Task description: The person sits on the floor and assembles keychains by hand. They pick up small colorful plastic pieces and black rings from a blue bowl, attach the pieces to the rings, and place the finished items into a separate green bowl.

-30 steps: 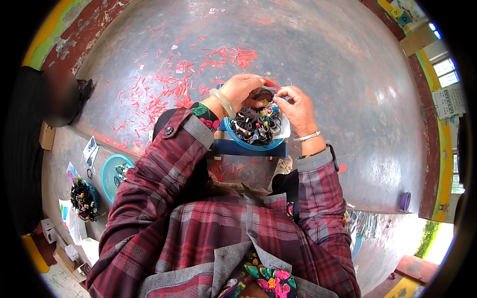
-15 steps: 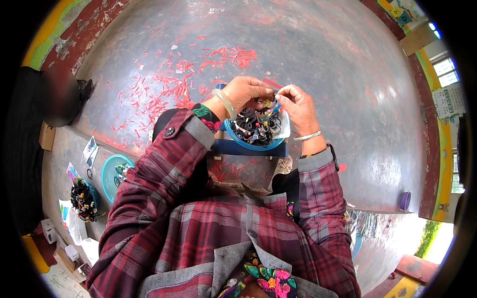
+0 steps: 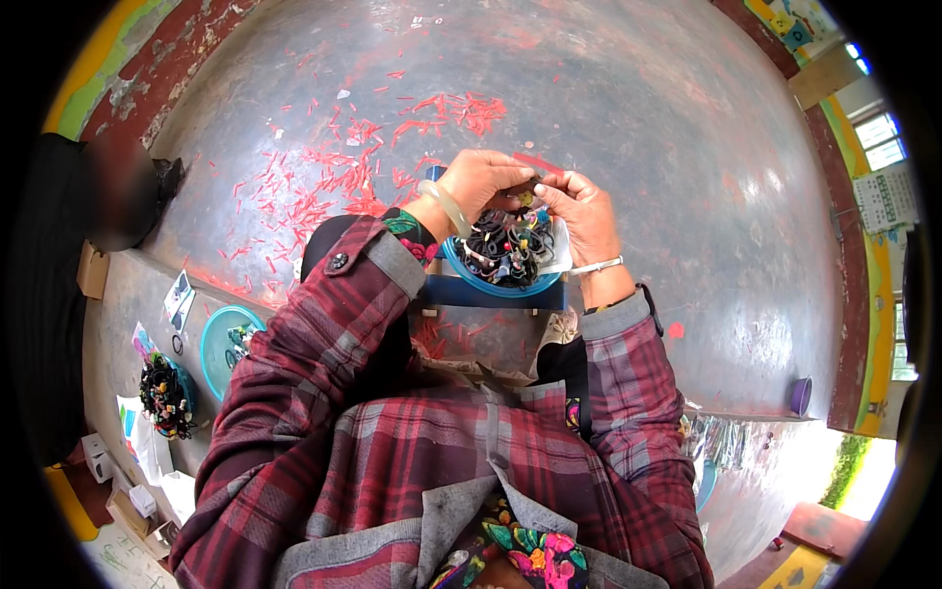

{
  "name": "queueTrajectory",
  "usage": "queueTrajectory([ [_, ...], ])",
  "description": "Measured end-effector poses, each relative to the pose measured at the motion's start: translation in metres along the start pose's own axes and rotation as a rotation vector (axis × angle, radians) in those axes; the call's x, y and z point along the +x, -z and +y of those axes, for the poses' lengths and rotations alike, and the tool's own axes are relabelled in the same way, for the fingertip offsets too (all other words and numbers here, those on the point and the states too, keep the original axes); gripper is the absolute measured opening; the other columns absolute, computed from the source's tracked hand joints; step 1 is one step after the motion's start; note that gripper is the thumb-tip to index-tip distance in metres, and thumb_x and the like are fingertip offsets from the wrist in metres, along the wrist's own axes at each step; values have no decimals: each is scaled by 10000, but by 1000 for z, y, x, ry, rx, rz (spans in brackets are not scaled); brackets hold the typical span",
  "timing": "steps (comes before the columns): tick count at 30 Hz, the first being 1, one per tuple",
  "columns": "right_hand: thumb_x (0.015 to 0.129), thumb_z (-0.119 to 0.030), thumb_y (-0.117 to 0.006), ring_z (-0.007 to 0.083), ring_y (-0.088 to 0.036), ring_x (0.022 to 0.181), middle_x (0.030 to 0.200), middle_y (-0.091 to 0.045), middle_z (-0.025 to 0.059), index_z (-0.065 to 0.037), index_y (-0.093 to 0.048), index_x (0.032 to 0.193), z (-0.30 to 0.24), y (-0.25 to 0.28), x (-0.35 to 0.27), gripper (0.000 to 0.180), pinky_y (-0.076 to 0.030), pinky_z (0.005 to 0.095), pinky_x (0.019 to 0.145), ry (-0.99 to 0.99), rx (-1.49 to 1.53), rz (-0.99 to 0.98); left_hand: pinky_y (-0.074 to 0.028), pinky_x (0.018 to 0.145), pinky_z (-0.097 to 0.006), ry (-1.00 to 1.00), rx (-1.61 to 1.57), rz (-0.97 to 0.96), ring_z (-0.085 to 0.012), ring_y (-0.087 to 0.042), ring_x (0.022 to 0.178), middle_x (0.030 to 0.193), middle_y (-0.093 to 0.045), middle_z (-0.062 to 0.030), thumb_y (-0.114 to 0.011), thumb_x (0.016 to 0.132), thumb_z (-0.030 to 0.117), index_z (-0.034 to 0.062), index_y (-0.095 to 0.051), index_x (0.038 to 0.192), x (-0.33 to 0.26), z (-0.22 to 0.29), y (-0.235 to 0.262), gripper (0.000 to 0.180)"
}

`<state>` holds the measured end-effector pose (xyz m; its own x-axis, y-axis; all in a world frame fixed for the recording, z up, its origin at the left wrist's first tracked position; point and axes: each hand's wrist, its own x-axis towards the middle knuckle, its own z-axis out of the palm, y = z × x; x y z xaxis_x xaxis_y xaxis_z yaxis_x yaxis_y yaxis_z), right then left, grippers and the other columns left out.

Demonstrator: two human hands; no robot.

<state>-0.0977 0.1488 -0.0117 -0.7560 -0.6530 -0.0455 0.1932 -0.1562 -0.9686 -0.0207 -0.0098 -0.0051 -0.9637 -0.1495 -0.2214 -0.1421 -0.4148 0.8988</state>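
Observation:
My left hand is closed in a pinch on a dark hair tie with a small yellow charm. My right hand is pinched close beside it, thumb and fingertips together near the tie; what lies between them is too small to make out. A red strip shows just beyond the fingertips, and I cannot tell if either hand holds it. Beneath both hands stands a blue basin heaped with black hair ties bearing small coloured charms. It rests on a dark blue stool.
Red strips lie scattered over the grey floor ahead and left. At my left are a turquoise basin and another pile of hair ties. A person in dark clothes is at far left. A purple cup stands right.
My right hand has shifted slightly left and nearer, its fingertips drawing down beside the left ones. The red strip beyond them has moved a little and shows more fully. My left hand stays nearly still.

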Motion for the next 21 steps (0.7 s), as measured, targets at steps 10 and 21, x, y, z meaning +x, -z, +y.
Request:
queueTrajectory([
  [10, 736, -55, -685, 84, -554, 650, 713, -616, 23, -1, -652, 780, -7, -5, -5, 77, -437, 209, 612, 15, 45, 63, -518, 674, -204, 23, -221, -41, -147, -612, 777, 894, -630, -112, -557, 844, 70, -35, -612, 931, 3, 0, 2, 146],
  [21, 755, -63, -673, 55, -520, 662, 731, -601, -10, 2, -647, 790, -4, -2, -4, 78, -409, 191, 601, 61, -9, 91, -521, 746, -214, 30, -257, -63, -158, -611, 834, 938, -620, -121, -546, 845, 41, -53, -601, 943, 3, -1, 0, 146],
])
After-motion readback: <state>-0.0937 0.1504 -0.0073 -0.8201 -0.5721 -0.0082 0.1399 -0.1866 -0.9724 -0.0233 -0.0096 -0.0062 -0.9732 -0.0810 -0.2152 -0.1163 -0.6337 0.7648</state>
